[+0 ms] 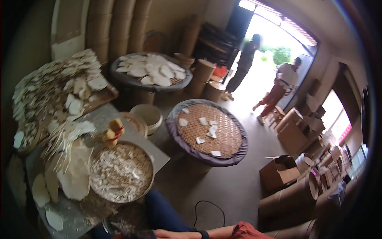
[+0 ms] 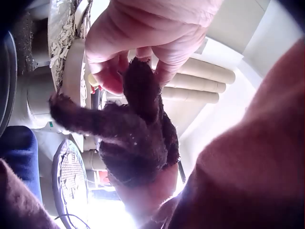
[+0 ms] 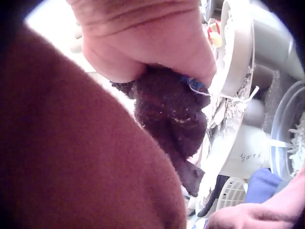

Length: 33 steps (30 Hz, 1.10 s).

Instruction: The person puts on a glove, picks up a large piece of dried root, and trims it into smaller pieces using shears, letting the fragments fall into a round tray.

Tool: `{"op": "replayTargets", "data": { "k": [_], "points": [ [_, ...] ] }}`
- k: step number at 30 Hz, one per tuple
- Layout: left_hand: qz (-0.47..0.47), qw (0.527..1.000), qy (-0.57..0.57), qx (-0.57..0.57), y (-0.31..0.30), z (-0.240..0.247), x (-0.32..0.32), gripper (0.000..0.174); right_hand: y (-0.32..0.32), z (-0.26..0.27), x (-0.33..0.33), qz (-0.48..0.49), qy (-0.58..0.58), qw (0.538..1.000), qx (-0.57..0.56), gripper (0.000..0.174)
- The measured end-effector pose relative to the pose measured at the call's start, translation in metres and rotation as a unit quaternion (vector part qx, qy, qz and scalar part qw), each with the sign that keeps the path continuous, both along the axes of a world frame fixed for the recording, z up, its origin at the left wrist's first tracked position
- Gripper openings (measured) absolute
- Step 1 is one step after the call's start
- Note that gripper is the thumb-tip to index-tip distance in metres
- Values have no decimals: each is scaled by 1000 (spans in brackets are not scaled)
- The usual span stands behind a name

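Observation:
A dark, fuzzy, soiled glove point(image 2: 128, 138) covers the fingers of my right hand point(image 3: 147, 43), whose bare heel shows behind it. One glove finger points sideways and another points up towards my left hand point(image 2: 152, 33). My left thumb and fingers pinch the tip of that upper glove finger. In the right wrist view, blue and a pale thread show at the edge of the glove point(image 3: 171, 114). At the bottom edge of the head view, the right forearm wears a black wristband point(image 1: 204, 234); the left hand is out of that view.
On the grey table point(image 1: 161, 159) stands a round tub point(image 1: 152, 171) of white shreds, beside pale sheets point(image 1: 75, 175) and a heaped pile point(image 1: 55, 79). A round woven tray point(image 1: 227, 131) holds several white pieces. Cardboard tubes point(image 1: 290, 193) lie right; two people stand near the doorway.

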State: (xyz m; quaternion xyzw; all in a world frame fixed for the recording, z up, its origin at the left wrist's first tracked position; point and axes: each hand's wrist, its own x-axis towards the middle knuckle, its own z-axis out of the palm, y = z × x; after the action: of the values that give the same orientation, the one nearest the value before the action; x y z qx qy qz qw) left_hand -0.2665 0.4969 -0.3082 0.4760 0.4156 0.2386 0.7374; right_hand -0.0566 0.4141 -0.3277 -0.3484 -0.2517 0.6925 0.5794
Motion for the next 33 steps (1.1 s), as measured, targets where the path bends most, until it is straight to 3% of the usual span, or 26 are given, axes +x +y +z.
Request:
{"op": "replayTargets", "data": {
  "k": [3,4,5,6,7,8,9,10,13,20,23,26,33],
  "points": [
    [3,1000,17,20,4,22,9,20,-11,13,-11,41,16,999,-16,48],
    [44,991,-123,24,5,-3,12,33,-14,17,-12,52,48,997,-29,48],
    [-21,989,-140,35,10,-8,9,27,-16,17,-13,59,129,988,-55,48],
    [-15,992,-126,25,8,1,11,31,-14,6,-16,17,417,902,-113,48],
    [-29,985,-162,-44,9,12,13,34,-12,-5,-18,-32,659,730,-180,48],
    [-25,979,-183,-84,8,6,15,36,-9,3,-18,-30,507,852,-131,48],
    [-23,981,-180,-73,8,6,15,34,-7,12,-18,-24,332,941,-66,47],
    [-11,982,-178,-64,9,6,15,33,-8,11,-21,-35,347,935,-65,47],
    [-3,984,-172,-41,9,6,15,30,-11,13,-19,-38,243,960,-136,50],
    [-38,983,-172,51,9,8,18,22,-12,11,-17,-27,193,976,-99,54],
    [-44,987,-148,46,9,14,17,18,-16,11,-17,-42,107,990,-87,54],
    [-45,986,-132,93,10,11,17,16,-17,9,-19,-55,90,992,-74,53],
    [-59,980,-108,159,11,10,16,20,-25,-5,-17,-66,170,979,-94,48]
  ]
}}
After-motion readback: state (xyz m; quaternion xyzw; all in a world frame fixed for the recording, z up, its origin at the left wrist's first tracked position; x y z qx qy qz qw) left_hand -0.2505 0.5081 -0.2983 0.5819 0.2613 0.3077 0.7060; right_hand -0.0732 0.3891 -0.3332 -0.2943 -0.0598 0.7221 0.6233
